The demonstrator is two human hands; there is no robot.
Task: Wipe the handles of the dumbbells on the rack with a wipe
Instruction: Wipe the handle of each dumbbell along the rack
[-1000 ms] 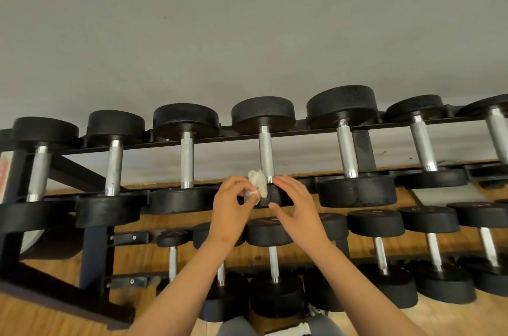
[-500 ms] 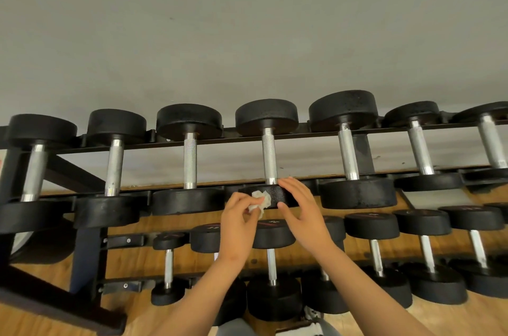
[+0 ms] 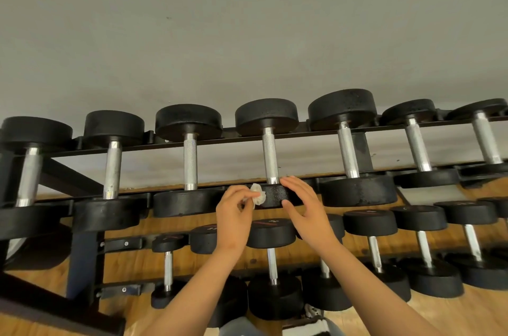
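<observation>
Both hands have slipped off the handle [image 3: 270, 159] of the centre-frame dumbbell [image 3: 275, 194] onto its near head: left hand [image 3: 233, 214] pinches the wipe [image 3: 258, 196], right hand [image 3: 305, 206] spread wide against it; this handle seems done.

One rack [image 3: 82, 253] carries two rows. The upper row counts seven dumbbells [image 3: 189, 159], each with one bare metal handle [image 3: 270, 157] and two round black heads, which makes seven handles and fourteen heads there. The lower row shows seven more dumbbells plainly, two of them partly covered. An eighth head [image 3: 496, 206] sits at the right edge, cut off by the frame, so the lower count stands at seven or eight. Two hands are in view: one left hand [image 3: 233, 214] and one right hand [image 3: 305, 206]. There is one white wipe [image 3: 258, 196], in the left hand.
</observation>
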